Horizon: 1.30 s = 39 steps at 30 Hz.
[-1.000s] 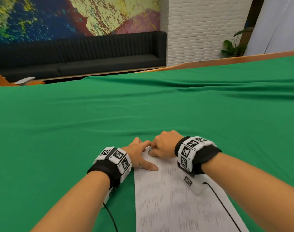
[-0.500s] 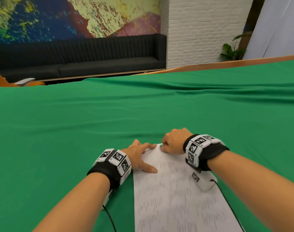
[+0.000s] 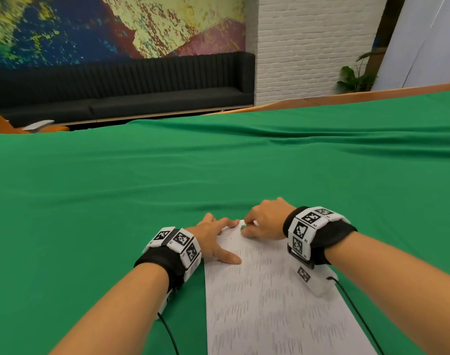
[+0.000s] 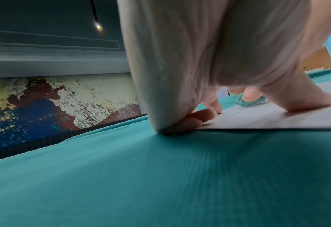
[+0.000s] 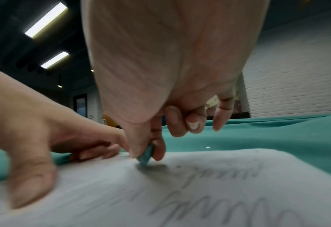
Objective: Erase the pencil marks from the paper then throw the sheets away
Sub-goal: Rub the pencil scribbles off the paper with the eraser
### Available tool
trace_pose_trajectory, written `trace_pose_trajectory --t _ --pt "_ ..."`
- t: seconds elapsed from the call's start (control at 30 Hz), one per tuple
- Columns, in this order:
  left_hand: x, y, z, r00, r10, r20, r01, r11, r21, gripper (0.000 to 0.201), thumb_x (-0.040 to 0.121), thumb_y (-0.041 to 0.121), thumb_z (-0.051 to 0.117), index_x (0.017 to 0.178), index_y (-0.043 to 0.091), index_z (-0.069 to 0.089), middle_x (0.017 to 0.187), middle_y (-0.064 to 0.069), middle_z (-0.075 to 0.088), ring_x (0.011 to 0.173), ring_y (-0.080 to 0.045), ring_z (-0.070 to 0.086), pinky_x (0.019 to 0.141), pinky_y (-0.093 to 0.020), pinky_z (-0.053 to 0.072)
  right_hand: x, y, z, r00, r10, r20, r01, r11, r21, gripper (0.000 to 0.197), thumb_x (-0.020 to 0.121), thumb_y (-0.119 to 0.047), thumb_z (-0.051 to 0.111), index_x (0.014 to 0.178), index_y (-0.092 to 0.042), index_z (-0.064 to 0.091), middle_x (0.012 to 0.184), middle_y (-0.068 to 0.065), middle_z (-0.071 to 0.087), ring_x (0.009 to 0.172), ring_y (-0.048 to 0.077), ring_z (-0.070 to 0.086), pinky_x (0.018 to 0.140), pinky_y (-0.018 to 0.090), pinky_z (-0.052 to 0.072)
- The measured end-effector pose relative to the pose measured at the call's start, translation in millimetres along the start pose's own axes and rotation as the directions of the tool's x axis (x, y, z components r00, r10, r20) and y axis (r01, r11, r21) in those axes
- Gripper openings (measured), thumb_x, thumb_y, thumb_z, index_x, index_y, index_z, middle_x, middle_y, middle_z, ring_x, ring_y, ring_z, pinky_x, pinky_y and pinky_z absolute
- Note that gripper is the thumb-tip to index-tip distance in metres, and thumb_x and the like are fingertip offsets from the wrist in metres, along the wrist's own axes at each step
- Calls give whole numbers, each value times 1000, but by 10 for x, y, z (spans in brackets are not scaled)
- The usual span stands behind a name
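Observation:
A white sheet of paper (image 3: 270,303) covered with rows of grey pencil strokes lies on the green cloth in front of me. My left hand (image 3: 213,239) lies flat on its far left corner, fingers and thumb spread and pressing it down. My right hand (image 3: 263,221) pinches a small teal eraser (image 5: 146,155) between thumb and forefinger, its tip on the paper (image 5: 180,192) near the far edge. The eraser (image 4: 246,101) also shows under the left palm (image 4: 209,61). The top strip of the sheet is almost bare of marks.
The green cloth (image 3: 218,175) covers the whole table, with folds towards the far right. A black sofa (image 3: 121,90) stands beyond the far edge, under a painted wall. A potted plant (image 3: 357,75) stands by the white brick wall.
My right hand has moved to the right and farther away along the paper's top edge with the eraser. The left hand stays pressed on the corner.

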<state>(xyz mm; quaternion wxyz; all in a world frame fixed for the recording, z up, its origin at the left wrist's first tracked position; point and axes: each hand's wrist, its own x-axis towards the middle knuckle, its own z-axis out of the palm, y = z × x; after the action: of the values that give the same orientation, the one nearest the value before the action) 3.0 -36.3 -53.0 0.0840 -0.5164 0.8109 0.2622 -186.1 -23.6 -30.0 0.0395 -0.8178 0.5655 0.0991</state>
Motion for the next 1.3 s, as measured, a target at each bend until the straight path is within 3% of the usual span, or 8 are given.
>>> trace_pose_trajectory --t 0.23,0.33,0.7,0.87,0.97,1.03,1.13,1.3 --pt "0 1 -10 1000 1 -14 0 1000 8 96 72 62 76 149 46 22 126 1 33 124 -20 45 103 -41 42 -16 153 -45 996 83 30 -82 996 -41 38 97 -48 43 74 -21 53 71 -5 50 82 24 50 92 44 37" --pt "13 -5 -3 1000 -5 -4 5 1000 12 96 71 63 76 149 44 22 127 1 34 124 -19 45 103 -42 43 13 41 -57 999 33 16 -33 999 10 32 97 -48 44 85 -24 62 80 -3 59 85 24 54 93 44 38" --pt "-6 -1 -22 1000 15 11 -15 1000 -8 96 73 61 75 150 45 21 127 1 32 127 -18 41 107 -42 39 69 332 1 994 66 -87 -49 981 187 40 92 -40 58 62 -17 45 63 0 47 64 23 46 58 30 35" --pt "-1 45 -54 1000 0 29 0 1000 13 96 71 62 77 148 45 24 126 2 34 120 -18 47 103 -42 43 -129 475 6 977 158 -141 -19 729 684 34 86 -14 72 65 -13 45 62 3 60 60 14 71 60 30 51" --pt "1 115 -100 999 -21 37 19 998 54 96 70 58 80 148 42 27 128 -1 37 114 -19 49 102 -41 45 -173 481 -26 985 145 -90 -13 587 809 20 90 -8 67 89 -12 48 74 2 67 63 16 69 67 33 58" --pt "20 186 -129 999 -26 22 24 994 103 95 68 57 82 147 37 31 128 -3 40 115 -22 51 102 -43 45 -176 472 -58 992 119 -39 -48 650 759 7 98 -9 51 103 -13 49 84 0 64 67 13 61 74 35 55" --pt "88 314 -124 996 45 -72 -38 995 97 86 67 58 82 137 29 42 119 -3 44 112 -24 51 100 -42 44 -183 444 -84 992 123 17 -106 767 633 23 104 -14 31 107 -15 54 80 0 50 69 15 48 79 39 51" --pt "196 547 -28 990 99 -96 -99 995 3 70 72 52 81 122 18 46 103 0 50 91 -19 50 78 -31 43 -212 474 -65 986 143 -80 -81 849 522 28 103 -34 42 87 -17 57 78 -4 54 69 13 50 60 26 37"
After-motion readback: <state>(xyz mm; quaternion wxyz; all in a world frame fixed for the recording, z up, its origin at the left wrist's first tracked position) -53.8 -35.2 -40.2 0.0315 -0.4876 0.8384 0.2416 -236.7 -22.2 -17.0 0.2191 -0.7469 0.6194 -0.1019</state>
